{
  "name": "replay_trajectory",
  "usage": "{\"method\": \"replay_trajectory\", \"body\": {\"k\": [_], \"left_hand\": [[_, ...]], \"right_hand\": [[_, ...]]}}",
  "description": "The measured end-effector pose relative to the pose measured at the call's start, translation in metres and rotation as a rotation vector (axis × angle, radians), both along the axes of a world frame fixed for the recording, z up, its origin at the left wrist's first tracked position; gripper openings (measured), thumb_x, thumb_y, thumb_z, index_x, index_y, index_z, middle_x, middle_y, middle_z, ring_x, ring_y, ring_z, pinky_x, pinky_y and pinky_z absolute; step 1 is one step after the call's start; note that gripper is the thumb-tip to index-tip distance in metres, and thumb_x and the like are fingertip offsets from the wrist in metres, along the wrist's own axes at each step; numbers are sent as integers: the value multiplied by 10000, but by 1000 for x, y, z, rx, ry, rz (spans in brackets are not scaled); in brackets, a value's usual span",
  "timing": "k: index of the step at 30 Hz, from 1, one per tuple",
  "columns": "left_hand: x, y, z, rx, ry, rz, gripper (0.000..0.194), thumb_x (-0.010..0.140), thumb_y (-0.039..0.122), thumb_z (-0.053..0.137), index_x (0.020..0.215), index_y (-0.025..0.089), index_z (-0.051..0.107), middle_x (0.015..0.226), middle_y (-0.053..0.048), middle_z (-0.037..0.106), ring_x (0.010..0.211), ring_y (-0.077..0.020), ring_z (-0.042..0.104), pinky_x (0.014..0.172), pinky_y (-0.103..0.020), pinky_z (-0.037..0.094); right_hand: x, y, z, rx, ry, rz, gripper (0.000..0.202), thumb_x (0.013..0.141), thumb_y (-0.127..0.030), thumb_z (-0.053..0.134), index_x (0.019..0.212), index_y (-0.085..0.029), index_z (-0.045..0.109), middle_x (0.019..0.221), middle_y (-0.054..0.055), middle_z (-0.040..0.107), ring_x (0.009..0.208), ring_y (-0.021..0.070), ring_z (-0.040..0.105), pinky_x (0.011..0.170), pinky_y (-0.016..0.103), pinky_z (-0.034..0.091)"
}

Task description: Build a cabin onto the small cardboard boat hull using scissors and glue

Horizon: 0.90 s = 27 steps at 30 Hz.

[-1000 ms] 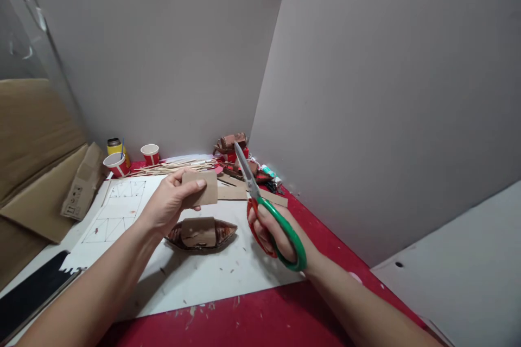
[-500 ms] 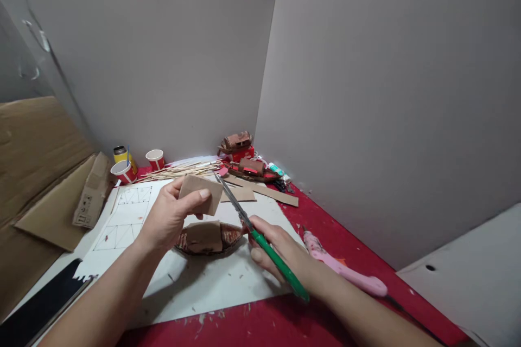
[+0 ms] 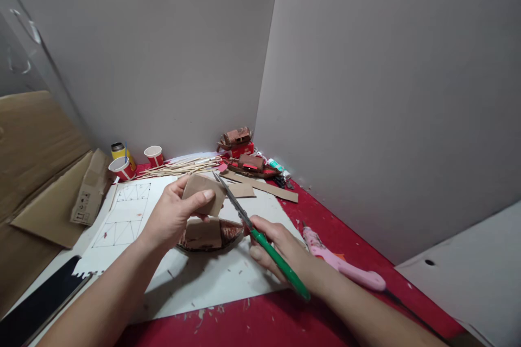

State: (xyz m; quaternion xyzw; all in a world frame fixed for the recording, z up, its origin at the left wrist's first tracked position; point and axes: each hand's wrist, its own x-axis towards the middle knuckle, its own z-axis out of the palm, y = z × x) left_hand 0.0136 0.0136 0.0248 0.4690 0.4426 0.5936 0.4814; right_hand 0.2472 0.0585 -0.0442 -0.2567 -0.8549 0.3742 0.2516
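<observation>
Scissors (image 3: 277, 261) beside cardboard piece (image 3: 200, 185)

The left hand (image 3: 169, 214) pinches the cardboard piece above a model boat (image 3: 203, 235); the right hand (image 3: 280, 244) grasps the green-handled scissors, blades (image 3: 234, 200) (slightly parted) by the piece's right edge.

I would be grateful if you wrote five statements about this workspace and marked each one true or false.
1. The left hand holds a piece of cardboard. True.
2. The right hand holds a paintbrush. False: it holds scissors.
3. A pink glue gun lies on the red tabletop. True.
4. Three paper cups stand near the back wall. False: there are two.
5. The model boat nearest the hands sits on white paper. True.
</observation>
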Motion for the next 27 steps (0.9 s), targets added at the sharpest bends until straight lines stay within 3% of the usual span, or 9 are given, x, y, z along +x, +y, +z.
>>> {"method": "replay_trajectory", "body": {"k": [6, 14, 21, 27], "left_hand": [[0, 0, -2, -9, 3, -11, 311, 712, 365, 882, 861, 165, 696, 744, -8, 712, 624, -110, 645, 486, -173, 513], [4, 6, 0, -124, -66, -34, 399, 687, 358, 893, 934, 167, 644, 847, -25, 732, 719, -227, 783, 466, -188, 567], [-2, 11, -3, -131, -62, -81, 319, 756, 305, 834, 948, 166, 620, 855, -33, 721, 719, -219, 785, 473, -187, 590], [-3, 15, -2, -157, -140, -88, 339, 677, 249, 858, 908, 150, 632, 838, -53, 732, 648, -214, 770, 429, -189, 573]], "right_hand": [[-2, -2, 0, -90, 65, 26, 426, 948, -626, 502, 916, -201, 521, 732, -28, 480, 670, 145, 416, 629, 277, 358], [-6, -1, -11, -156, 112, -25, 369, 974, -558, 525, 897, -198, 540, 751, -29, 475, 679, 134, 419, 634, 259, 389], [-11, -1, -12, -156, 127, -77, 368, 960, -539, 543, 814, -202, 520, 704, -43, 409, 653, 128, 361, 619, 265, 377], [-15, -2, -8, -157, 178, -163, 418, 939, -589, 516, 765, -210, 489, 675, -42, 385, 626, 127, 350, 589, 268, 377]]}}
